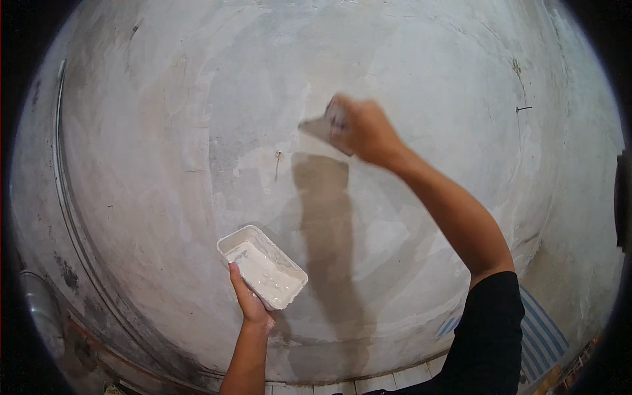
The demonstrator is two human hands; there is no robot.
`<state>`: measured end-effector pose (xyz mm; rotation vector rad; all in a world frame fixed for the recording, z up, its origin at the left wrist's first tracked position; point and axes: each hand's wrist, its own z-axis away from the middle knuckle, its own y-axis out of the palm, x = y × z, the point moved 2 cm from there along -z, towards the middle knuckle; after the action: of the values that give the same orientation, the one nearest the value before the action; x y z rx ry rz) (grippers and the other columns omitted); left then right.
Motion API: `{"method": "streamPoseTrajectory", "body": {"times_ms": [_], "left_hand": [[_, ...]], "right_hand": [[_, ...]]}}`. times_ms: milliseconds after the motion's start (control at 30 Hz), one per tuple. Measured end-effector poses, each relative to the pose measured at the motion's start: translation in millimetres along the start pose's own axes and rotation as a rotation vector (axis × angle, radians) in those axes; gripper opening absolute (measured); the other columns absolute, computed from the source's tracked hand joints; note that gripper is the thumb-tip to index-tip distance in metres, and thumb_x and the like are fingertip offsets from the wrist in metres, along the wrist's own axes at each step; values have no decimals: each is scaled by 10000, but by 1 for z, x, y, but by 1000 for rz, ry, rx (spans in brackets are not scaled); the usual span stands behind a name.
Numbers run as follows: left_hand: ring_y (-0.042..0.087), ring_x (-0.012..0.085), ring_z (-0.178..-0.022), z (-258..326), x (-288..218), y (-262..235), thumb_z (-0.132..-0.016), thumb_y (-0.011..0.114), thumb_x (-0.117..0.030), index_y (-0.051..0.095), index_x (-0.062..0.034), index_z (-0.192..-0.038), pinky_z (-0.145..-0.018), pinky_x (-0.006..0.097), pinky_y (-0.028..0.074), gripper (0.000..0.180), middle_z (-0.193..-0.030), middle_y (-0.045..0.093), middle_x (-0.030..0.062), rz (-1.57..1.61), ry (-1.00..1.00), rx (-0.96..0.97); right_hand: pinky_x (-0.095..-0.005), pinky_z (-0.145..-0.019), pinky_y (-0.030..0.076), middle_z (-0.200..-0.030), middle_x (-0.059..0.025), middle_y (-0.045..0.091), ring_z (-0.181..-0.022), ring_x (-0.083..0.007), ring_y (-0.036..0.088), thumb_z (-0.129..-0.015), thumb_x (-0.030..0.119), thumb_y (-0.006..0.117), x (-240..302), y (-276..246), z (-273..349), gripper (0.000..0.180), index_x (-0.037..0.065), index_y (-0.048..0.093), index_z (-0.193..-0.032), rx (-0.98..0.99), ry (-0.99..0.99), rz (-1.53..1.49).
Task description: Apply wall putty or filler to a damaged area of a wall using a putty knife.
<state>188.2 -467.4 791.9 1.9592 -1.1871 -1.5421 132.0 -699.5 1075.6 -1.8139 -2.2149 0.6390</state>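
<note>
So the main thing here is the flat grey putty blade (315, 127), pressed up against the rough grey-white plastered wall (164, 131) a bit above the middle of the view. It's blurry, so I can't make out much of its shape beyond a wedge-like flat edge pointing left. The right hand (363, 130) is closed around its handle end, fingers curled in tight, with the forearm running down to the lower right into a black sleeve (490, 336).

Right under the blade there's a long darker wet streak (326, 230) going straight down the wall, nearly to the bottom edge. Just left of the top of that streak there's a small nail or hook (278, 158) stuck in the wall.

Lower down and to the left, the left hand (249, 299) is holding a white rectangular plastic tray (262, 266) by its lower corner, thumb over the rim, fingers underneath where I can't see them. The tray is tilted and has white paste (266, 273) sitting in it. It's well apart from the blade, just left of the wet streak.

Further out: another small nail (523, 108) high on the right side of the wall, a thin pipe or conduit (58, 164) running down the far left, some blue and white striped fabric (540, 329) at the lower right, and a strip of pale floor tiles (375, 383) along the bottom.
</note>
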Motion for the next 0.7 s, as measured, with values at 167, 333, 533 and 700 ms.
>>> {"method": "streamPoseTrajectory", "body": {"times_ms": [167,333,533,700], "left_hand": [[462,276,-1363,4,-3,11,-968,383,-713,333,-75,-1532,-1118,394,389,853,-1498,443,110,-22,-47,23],[466,269,-1358,8,-4,17,-967,388,-714,343,-71,-1528,-1117,388,387,854,-1494,450,109,-10,-32,43],[461,264,-1358,7,-3,12,-978,394,-694,347,-76,-1525,-1114,384,388,827,-1486,455,102,29,-18,64],[460,263,-1356,4,-3,9,-978,396,-696,354,-76,-1521,-1112,383,390,826,-1487,452,101,27,-8,57]], "right_hand": [[-497,-742,531,-850,-235,689,-854,-433,666,-788,91,733,0,12,5,319,39,610,-1078,-17,-49,31],[-470,-738,558,-881,-254,702,-843,-419,696,-757,49,727,-16,-34,-29,349,14,635,-1092,-220,101,139],[-420,-730,565,-887,-260,704,-830,-379,718,-748,51,765,-23,-52,-32,344,-18,642,-1061,-458,51,31],[-384,-757,548,-901,-235,704,-839,-333,717,-765,66,813,-11,-4,-12,332,-33,634,-1027,-125,48,-246]]}}
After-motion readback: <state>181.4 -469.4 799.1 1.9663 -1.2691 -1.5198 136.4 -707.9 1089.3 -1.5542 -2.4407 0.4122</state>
